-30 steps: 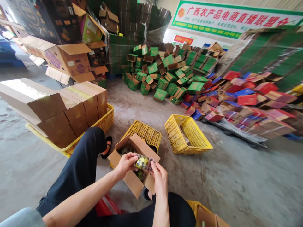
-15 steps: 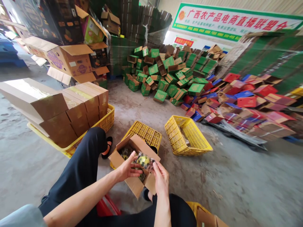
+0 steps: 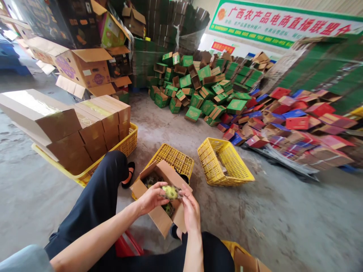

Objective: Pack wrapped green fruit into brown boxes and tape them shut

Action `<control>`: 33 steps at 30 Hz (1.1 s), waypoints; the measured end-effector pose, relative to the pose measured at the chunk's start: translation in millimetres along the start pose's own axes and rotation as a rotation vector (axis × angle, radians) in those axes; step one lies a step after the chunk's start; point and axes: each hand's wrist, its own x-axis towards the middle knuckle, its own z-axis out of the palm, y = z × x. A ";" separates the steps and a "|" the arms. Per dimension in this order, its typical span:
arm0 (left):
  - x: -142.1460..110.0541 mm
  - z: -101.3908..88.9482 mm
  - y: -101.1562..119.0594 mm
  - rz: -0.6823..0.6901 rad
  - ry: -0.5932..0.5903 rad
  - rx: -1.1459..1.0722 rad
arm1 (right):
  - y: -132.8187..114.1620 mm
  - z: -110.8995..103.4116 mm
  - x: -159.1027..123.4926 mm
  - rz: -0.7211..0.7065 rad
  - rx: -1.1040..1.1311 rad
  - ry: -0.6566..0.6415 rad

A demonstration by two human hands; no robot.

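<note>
Over an open brown cardboard box (image 3: 159, 221) on the floor, both my hands grip a small yellow-green fruit in a clear plastic wrap (image 3: 170, 192). My left hand (image 3: 151, 198) pinches its left side, fingers curled. My right hand (image 3: 190, 209) closes on its right side, close to the box's flap. Dark wrapped fruits lie inside the box (image 3: 151, 180). My legs in black trousers frame the box.
A yellow crate (image 3: 174, 158) sits upturned behind the box; another yellow crate (image 3: 227, 166) lies tilted to the right. Closed brown cartons (image 3: 85, 128) fill a yellow crate at left. Heaps of green boxes (image 3: 198, 90) and red and blue boxes (image 3: 295, 121) cover the floor beyond.
The wrapped fruit has been turned between my hands and sits slightly lower over the box. Both hands keep their grip; the view shifted a little.
</note>
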 end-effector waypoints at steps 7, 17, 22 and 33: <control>-3.6 2.8 3.9 0.129 -0.089 0.054 | -4.5 9.3 -3.5 0.139 0.195 -0.011; -2.7 -0.2 2.0 0.134 -0.050 0.130 | -3.5 17.0 -6.0 0.222 0.041 -0.108; -1.0 -4.2 -1.2 0.147 -0.013 0.183 | -3.9 15.7 -4.9 0.190 0.049 -0.065; -0.6 -12.4 -3.0 0.157 -0.012 0.313 | -4.0 16.6 -6.6 0.170 0.057 -0.130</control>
